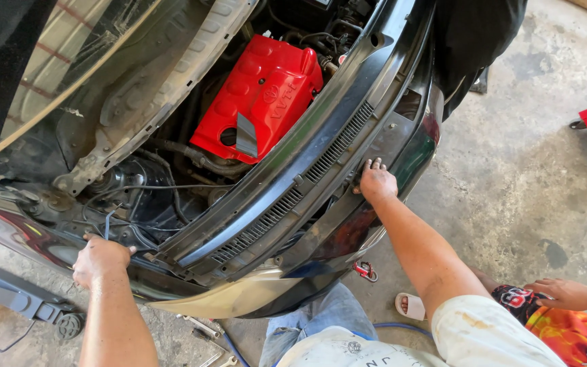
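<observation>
Nearest the camera were the person's pale shirt and jeans, and from there both bare arms reached up to the black front bumper (321, 261) of a car, which hung across the middle of the view below the open engine bay. Left hand (100, 259) sat at the bumper's left end, its fingers curled down over the upper edge, gripping it as far as could be told. Right hand (377, 182) lay further right and farther off, fingers spread narrowly and pressed flat on the panel just below the slotted grille (293, 194). Such a cover looked light for its bulk but long and floppy, a glossy, slippery skin that would scratch easily, so the firm upper rim near each end seemed the best hold. Beyond it sat a red engine cover (266, 95). Another person's hand (565, 293) rested at the near right, and loose wrenches (205, 329) lay on the concrete floor (531, 177).
</observation>
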